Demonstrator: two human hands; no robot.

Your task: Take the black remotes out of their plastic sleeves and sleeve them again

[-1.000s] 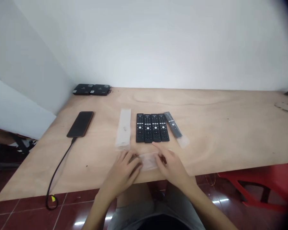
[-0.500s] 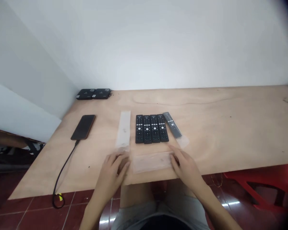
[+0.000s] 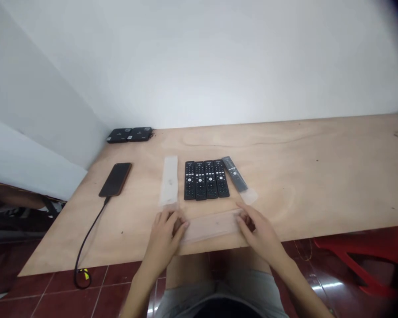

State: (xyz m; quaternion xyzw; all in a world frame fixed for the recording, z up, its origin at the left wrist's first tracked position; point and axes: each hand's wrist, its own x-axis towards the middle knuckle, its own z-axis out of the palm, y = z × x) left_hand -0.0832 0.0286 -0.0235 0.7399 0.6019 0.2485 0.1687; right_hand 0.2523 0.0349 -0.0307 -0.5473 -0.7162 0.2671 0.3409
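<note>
A translucent plastic sleeve (image 3: pixel 215 226) lies crosswise near the table's front edge, between my two hands. My left hand (image 3: pixel 166 234) has curled fingers, with thumb and forefinger closed at the sleeve's left end. The other end is pinched by my right hand (image 3: pixel 260 232). Just beyond the sleeve, several black remote controls (image 3: pixel 200 181) stand side by side in a row. To their right, a remote control in a clear sleeve (image 3: pixel 236 174) lies slanted. A second flat plastic sleeve (image 3: pixel 170 179) rests lengthwise to the left of the row, its near end close to my left fingers.
A smartphone (image 3: pixel 115 179) with a black cable (image 3: pixel 89 238) lies on the left of the wooden table (image 3: pixel 318 190). Two black boxes (image 3: pixel 129 134) sit at the back left by the wall. A red chair (image 3: pixel 361 256) stands at the front right.
My left hand has moved right and its thumb now meets the sleeve's left end. The sleeve is slightly more tilted, its right end higher. My right hand has shifted a little. The view has shifted slightly.
</note>
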